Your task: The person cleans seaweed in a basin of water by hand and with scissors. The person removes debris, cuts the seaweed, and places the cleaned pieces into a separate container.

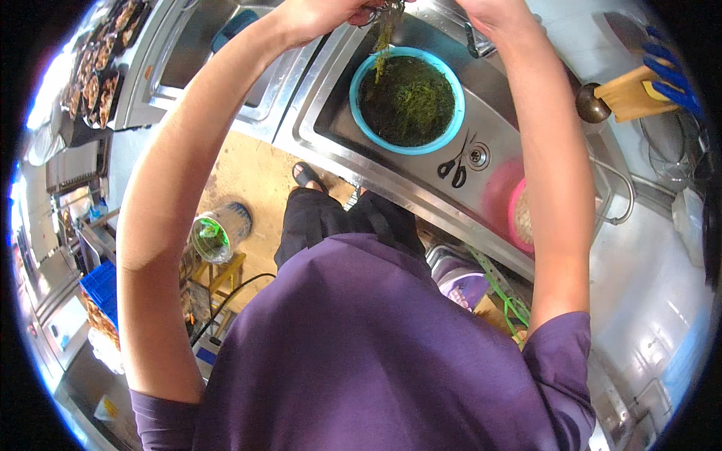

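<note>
At the top edge of the view, my left hand (352, 10) grips a dark clump of stringy green seaweed or similar plant (384, 35). Wet strands hang from it into a light-blue plastic basin (407, 150) in the steel sink. Murky water and more green strands (422, 101) fill the basin. My right hand (486, 12) is raised to the right of the clump; its fingers are cut off by the frame, so its hold is hidden. Black-handled scissors (459, 168) lie on the sink floor between the basin and the drain (478, 156).
Partly behind my right forearm, a pink basin (514, 225) holds pale contents. A second sink bowl (186, 62) is at upper left. A metal ladle (592, 103), wooden board (632, 93) and blue glove (671, 73) are at right. A bin (223, 232) stands on the floor.
</note>
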`<state>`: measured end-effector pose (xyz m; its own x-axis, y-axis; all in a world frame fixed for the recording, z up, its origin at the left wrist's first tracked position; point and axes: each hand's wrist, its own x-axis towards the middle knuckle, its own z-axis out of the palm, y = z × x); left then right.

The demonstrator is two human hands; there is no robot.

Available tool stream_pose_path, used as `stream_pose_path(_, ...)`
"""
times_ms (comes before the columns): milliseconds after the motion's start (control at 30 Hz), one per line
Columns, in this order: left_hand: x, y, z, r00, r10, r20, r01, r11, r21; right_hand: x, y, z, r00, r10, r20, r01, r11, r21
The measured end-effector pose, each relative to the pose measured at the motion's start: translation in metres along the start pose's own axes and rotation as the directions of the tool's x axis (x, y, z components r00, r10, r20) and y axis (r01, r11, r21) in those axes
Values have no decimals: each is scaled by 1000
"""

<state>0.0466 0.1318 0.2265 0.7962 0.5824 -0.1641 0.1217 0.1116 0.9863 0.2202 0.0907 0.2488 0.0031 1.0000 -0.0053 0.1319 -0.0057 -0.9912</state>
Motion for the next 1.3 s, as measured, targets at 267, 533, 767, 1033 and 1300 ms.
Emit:
stream_pose_path(267,3,19,20,999,-37,-8,37,999,38,-1,-3,-13,991,-72,-114,69,997,-32)
stream_pose_path(533,22,17,42,995,24,-93,-12,992,129,-17,-4,-26,935,-158,-319,117,983,-143)
stream_pose_path(767,36,13,52,991,51,-121,-36,992,122,-29,-12,-31,919,-164,-358,114,981,-156)
stream_pose_path(1033,41,11,73,991,13,-129,-5,998,61,-46,-16,-38,910,-135,-392,77,984,-160)
stream_pose_path(1300,40,4,66,992,-13,-126,21,998,62,-47,32,-49,911,-69,-406,178,955,236)
